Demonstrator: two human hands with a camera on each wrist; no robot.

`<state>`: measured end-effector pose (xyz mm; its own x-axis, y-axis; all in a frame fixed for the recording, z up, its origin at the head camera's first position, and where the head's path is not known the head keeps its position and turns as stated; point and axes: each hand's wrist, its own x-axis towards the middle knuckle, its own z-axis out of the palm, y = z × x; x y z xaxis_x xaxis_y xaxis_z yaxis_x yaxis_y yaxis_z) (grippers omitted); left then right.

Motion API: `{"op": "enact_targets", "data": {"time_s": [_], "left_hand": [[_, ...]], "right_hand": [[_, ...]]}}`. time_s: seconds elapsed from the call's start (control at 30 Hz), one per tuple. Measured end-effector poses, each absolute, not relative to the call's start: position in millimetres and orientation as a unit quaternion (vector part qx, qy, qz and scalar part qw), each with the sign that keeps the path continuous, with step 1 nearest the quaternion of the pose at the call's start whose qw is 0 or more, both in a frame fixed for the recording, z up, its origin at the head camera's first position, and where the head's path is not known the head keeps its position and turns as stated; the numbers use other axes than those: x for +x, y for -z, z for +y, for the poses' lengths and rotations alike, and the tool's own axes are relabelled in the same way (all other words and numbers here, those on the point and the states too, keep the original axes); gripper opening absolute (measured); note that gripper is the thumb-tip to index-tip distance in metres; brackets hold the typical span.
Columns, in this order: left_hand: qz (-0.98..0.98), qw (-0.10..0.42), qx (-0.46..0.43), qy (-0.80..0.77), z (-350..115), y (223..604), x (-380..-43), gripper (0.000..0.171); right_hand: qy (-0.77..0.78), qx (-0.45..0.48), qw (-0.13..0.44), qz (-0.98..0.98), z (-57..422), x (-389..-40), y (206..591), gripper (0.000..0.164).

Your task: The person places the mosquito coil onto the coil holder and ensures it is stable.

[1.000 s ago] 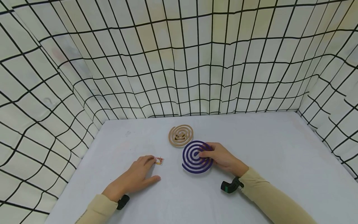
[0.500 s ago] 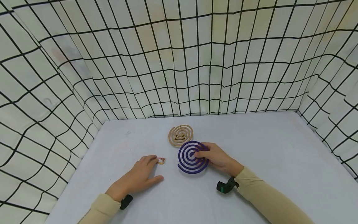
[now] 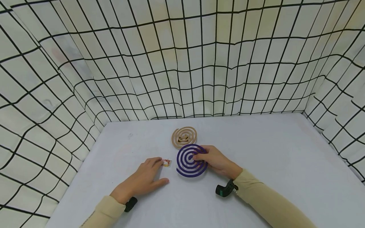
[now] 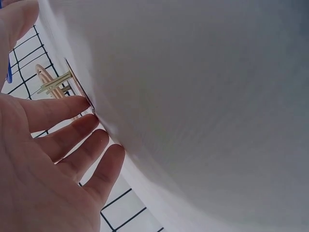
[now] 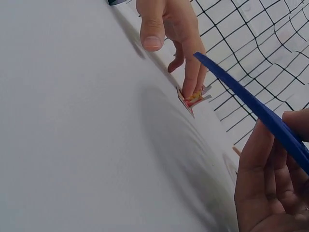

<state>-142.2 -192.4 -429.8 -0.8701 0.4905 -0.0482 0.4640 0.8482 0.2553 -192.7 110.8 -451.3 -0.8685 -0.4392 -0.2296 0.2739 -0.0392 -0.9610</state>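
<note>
My right hand (image 3: 218, 161) pinches a dark purple mosquito coil (image 3: 190, 157) between thumb and fingers, near its centre. The coil is held above the table, its face turned to the head camera; its blue edge shows in the right wrist view, with a shadow below. My left hand (image 3: 144, 177) lies low over the table, fingers extended. Its fingertips touch the edge of a small printed metal coil stand (image 3: 166, 163), whose gold prongs (image 4: 57, 84) stick up in the left wrist view. Part of the stand is hidden by the fingers.
A tan mosquito coil (image 3: 183, 129) sits behind the purple one, with a small brownish stand (image 3: 183, 139) at its middle. Black netting over white walls surrounds the white table (image 3: 256, 142) at the back and sides. Both wrists wear black cameras.
My right hand has carried the purple coil leftward, closer to the small stand. My left hand and the printed stand have shifted slightly right.
</note>
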Motion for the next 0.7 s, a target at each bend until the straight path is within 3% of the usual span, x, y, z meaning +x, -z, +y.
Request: {"op": "enact_targets", "data": {"time_s": [0.7], "left_hand": [[0.957, 0.063, 0.257, -0.119, -190.6, 428.4, -144.4, 0.075]], "right_hand": [[0.737, -0.053, 0.255, 0.623, 89.6, -195.8, 450.6, 0.044]]}}
